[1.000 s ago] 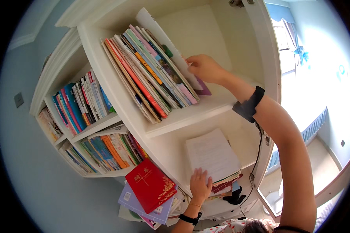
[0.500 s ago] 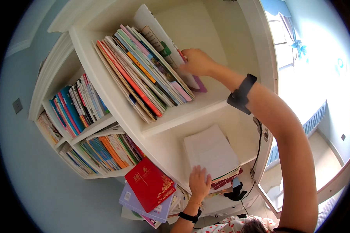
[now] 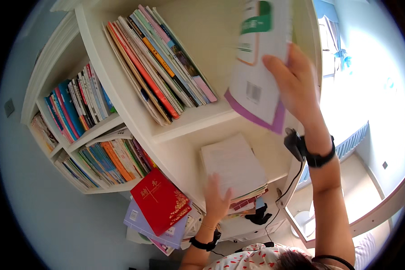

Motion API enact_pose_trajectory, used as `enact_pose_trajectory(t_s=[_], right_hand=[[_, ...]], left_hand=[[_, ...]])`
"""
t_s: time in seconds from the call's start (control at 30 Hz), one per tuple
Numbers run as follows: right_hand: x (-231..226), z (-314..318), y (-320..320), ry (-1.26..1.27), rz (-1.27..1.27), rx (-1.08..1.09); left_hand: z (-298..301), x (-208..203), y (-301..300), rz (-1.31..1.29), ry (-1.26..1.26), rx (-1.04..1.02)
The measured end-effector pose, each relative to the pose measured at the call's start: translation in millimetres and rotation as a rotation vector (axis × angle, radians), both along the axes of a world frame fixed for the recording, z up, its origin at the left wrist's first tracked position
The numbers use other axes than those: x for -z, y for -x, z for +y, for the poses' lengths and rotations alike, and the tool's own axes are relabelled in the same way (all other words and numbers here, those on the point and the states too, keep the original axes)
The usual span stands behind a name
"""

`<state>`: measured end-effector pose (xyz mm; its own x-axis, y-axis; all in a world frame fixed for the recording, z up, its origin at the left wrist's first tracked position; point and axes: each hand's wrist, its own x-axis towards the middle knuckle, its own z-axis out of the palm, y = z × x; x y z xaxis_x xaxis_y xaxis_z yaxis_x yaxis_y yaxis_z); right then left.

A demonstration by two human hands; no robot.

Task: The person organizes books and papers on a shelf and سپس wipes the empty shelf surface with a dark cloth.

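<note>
My right hand (image 3: 298,90) is closed on a thin white booklet (image 3: 249,74) with a purple lower edge and a green patch. The booklet is held tilted in front of the upper shelf, partly blurred. To its left, a row of thin books and booklets (image 3: 159,67) leans on that shelf. My left hand (image 3: 217,200), fingers apart, is at the near edge of a stack of white paper (image 3: 234,162) in the compartment below. Whether it touches the stack I cannot tell.
A red folder (image 3: 161,200) lies on a lilac case (image 3: 137,218) atop a pile at lower left. Further left, lower shelves hold packed books (image 3: 117,159). A black cable (image 3: 285,191) hangs at the right, beside an open cabinet door (image 3: 369,225).
My right hand has drawn the white booklet out from beside the row, toward me and to the right. My left hand stays by the paper stack. The whole view has shifted slightly.
</note>
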<state>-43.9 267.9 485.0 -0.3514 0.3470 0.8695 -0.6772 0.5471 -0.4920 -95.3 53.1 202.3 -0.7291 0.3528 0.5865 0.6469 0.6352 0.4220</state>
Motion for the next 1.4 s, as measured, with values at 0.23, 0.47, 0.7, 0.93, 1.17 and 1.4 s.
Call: enact_pose_trajectory(t_s=[0.23,0.47,0.7,0.93,1.17,1.4], right_hand=[[44,-7,-91,0.178,0.147,-0.146],[116,-8,-142,0.293,0.143,-0.419],[153,-5,-163,-0.799,-0.625,-0.119],[204,-50,-97,-1.124,-0.834,-0.133],[251,-81,-8,-0.705,-0.929,-0.342],[241,-76,-1,-0.701,-1.047,-0.606]], left_hand=[[4,-120,-59,-0.205,-0.683,0.713],[-5,-134,-91,-0.626,-0.498,1.202],[31,-39,-87,-0.656,-0.415,1.117],[41,35,-63,-1.207,-1.125,1.077],[18,32,-53,-1.456,-1.574,0.658],[1,32,-68,-1.234,-1.475,0.374]])
